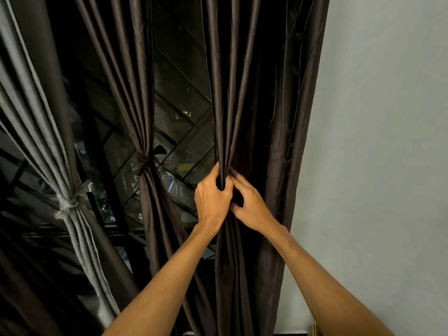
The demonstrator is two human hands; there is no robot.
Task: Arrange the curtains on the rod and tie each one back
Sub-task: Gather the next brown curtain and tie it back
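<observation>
In the head view, the untied dark curtain [266, 105], right of centre, was bunched at mid-frame. Its folds were gripped by the curled fingers of the left hand [213, 202] and pinched by the right hand [251, 207]. The grey curtain [65, 204] and the middle curtain [143, 163], further left, were seen tied. Next, a tie would need to be wrapped round the bunch.

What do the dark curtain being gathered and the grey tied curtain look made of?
The dark brown curtain: probably satin-like woven fabric, soft sheen along folds, faint motifs. The grey curtain: similar slightly glossy cloth, highlights on pleats. Fibre cannot be told.
</observation>
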